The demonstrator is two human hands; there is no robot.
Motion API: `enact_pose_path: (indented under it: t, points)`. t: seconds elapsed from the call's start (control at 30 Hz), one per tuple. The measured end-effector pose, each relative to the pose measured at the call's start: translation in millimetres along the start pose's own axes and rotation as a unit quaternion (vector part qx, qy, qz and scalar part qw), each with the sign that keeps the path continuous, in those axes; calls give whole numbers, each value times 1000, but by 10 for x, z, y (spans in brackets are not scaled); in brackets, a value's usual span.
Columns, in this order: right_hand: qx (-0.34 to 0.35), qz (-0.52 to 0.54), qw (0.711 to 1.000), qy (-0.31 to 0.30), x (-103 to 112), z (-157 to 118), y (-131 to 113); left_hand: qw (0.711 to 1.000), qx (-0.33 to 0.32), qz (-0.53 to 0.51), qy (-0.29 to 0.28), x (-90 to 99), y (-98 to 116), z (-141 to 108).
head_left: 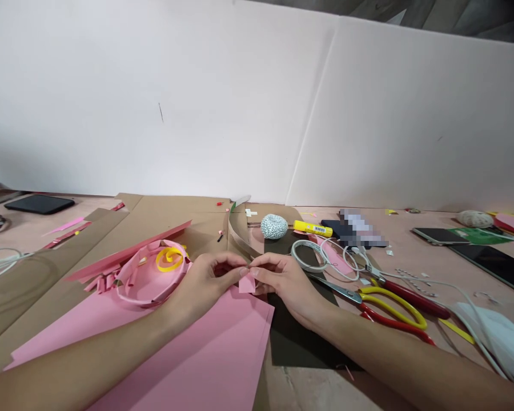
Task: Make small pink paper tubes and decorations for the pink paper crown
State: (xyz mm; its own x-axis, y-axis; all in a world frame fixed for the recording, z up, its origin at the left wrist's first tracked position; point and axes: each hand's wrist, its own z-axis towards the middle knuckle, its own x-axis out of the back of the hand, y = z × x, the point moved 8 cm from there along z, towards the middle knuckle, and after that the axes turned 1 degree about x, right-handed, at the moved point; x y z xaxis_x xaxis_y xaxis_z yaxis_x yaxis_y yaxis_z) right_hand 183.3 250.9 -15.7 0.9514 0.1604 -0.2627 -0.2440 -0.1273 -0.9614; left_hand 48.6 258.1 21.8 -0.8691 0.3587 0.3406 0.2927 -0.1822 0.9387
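Observation:
Between my two hands is a small pink paper piece [247,283], pinched at its upper edge by the fingertips of both. My left hand [212,279] is closed on its left side, and my right hand [285,279] grips it from the right. Below them lies a large pink paper sheet [205,348], partly under my left forearm. Left of my left hand rests a pink paper ring [131,297] with a yellow paper coil [171,258] inside it. Right of my right hand are scissors [394,305] with yellow and red handles.
Brown cardboard [154,214] covers the table's middle, with black paper [300,342] beside the pink sheet. Behind my hands sit a ball of speckled yarn [274,226] and a yellow glue stick [312,229]. A white cable [310,255] coils at right. Phones lie at both sides; a white board [154,114] stands behind.

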Motion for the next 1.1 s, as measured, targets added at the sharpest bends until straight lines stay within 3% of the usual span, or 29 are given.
enact_pose_path:
  t: [1.1]
  points:
    - [-6, 16, 1000, -5, 15, -21, 5, 1000, -7, -2, -1, -1, 12, -20]
